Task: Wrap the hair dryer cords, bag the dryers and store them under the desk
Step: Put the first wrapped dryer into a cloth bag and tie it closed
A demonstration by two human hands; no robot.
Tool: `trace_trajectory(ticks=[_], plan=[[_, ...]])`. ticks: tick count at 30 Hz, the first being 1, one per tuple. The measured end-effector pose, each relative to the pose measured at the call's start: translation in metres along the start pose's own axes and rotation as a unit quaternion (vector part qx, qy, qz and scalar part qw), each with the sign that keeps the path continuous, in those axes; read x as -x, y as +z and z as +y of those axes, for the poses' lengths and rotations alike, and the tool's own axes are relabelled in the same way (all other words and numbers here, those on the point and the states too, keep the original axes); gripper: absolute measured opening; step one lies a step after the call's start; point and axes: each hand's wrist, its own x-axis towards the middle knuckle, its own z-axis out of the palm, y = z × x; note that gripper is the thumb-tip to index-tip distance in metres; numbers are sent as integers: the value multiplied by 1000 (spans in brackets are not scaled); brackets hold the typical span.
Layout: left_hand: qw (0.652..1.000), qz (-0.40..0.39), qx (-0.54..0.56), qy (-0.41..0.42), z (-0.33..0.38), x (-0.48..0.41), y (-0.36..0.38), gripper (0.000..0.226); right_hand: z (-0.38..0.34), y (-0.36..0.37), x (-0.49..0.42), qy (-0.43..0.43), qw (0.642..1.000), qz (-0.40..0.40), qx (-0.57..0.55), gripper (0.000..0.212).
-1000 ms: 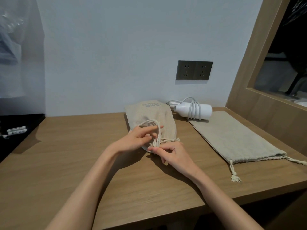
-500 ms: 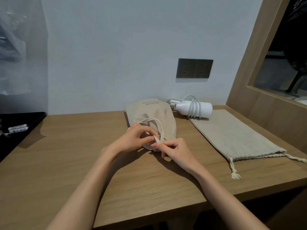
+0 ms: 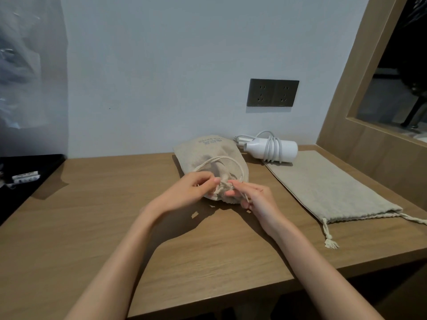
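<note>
A filled beige drawstring bag [image 3: 208,153] lies on the wooden desk [image 3: 92,215], its gathered mouth toward me. My left hand [image 3: 191,190] pinches the bunched mouth and cord. My right hand [image 3: 256,199] pinches the drawstring [image 3: 219,159], whose loop arches over the bag. Behind it a white hair dryer [image 3: 272,148] rests with its cord wrapped round the body. A flat, empty beige bag [image 3: 323,188] stretches along the right side, with its tasselled cord at the near end. What is inside the filled bag is hidden.
A dark double wall socket [image 3: 272,92] sits above the dryer. A wooden frame [image 3: 369,144] closes off the right side. A black surface [image 3: 25,172] with small white items adjoins the desk's left end. The desk's front edge runs below my forearms.
Both hands have closed in on the bag's mouth and the drawstring loop has drawn smaller and lower over the bag. The dryer and the flat bag have not moved.
</note>
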Motion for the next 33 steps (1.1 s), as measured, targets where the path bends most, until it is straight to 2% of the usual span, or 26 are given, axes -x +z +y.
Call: trace_trajectory(ticks=[2,6,13,15,16,19,21,26,29,32,33], plan=[[998,-43,33,-29,4,2,-2,39,-1,-5,-3,22,999,-23,-37,22],[985,-153,20,-73,8,9,-4,37,-3,-15,-7,80,989,-59,-108,25],[961,-231,-73,-131,7,8,2,32,-1,-15,-3,72,992,-56,-84,19],[966,-206,-99,-124,6,7,5,30,0,-15,-1,43,996,-49,-58,17],[975,-159,-110,-114,4,5,7,32,0,-15,1,25,998,-42,-37,17],[986,69,-141,-64,-4,-2,12,25,3,-15,4,-36,998,-35,46,18],[977,136,-163,-20,-10,-5,17,21,5,-13,5,-74,993,-29,86,15],[970,87,-225,-14,-21,-7,34,30,12,-8,3,-149,974,2,172,9],[968,102,-230,-2,-21,-8,40,31,13,-9,3,-190,962,25,192,9],[968,109,-226,12,-20,-10,40,26,14,-9,3,-258,924,64,276,7],[972,108,-210,11,-20,-11,40,24,14,-9,3,-279,909,79,301,12]])
